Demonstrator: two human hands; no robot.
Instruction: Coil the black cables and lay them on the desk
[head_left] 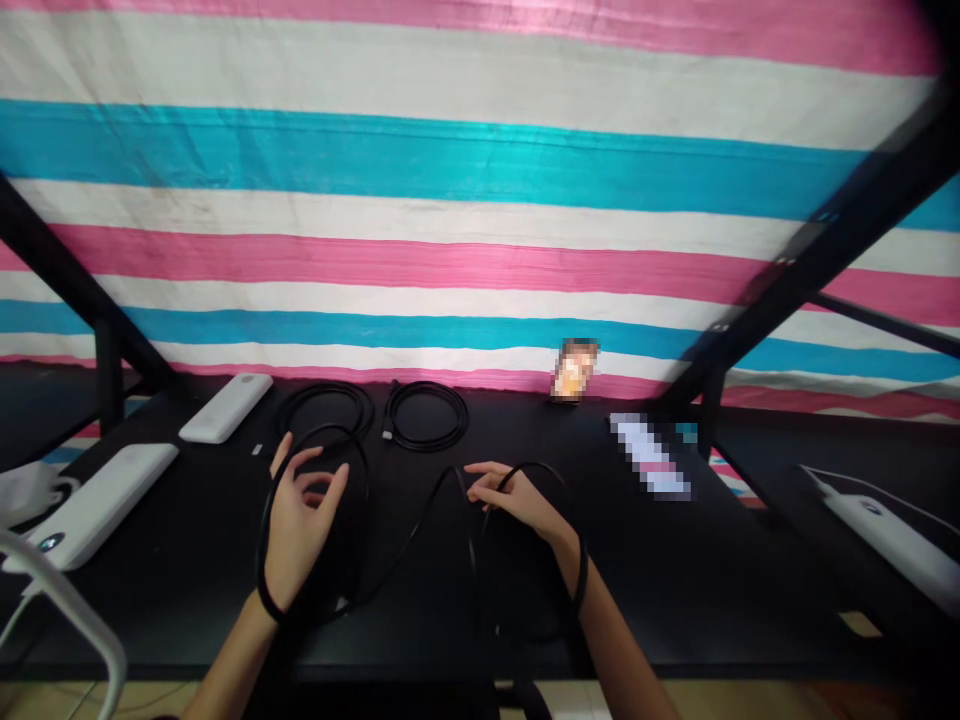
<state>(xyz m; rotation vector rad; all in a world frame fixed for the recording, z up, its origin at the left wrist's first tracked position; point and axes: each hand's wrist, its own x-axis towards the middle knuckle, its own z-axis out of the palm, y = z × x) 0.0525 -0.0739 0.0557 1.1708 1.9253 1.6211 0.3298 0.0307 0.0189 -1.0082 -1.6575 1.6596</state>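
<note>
Pale curved tubing (101, 630) looms closest, at the lower left, beside a white power bank (112, 505); any slack swung that way might snag on the tubing or nudge the bank. Farther back lie a second white bank (227, 408) and a coiled black cord (330, 387), which a loose loop near the left hand could tangle with. Around that left hand (300, 520) runs one loop of the black cable (412, 538); the fingers are spread and bent, thumb well apart, so the loop seems ungripped and could slide down the wrist and lose its shape. Between the hands the cable sags over the dark table (420, 645), where crossing strands could twist into a knot, while another neat coil (424, 447) sits behind. Another loop circles the right hand (525, 502); its thumb and forefinger are close together at the cable, but whether they pinch it I cannot tell. Should that grasp be slight, the strand could spring away. Farther right, a pixelated pale item (650, 456) seems safely apart.
</note>
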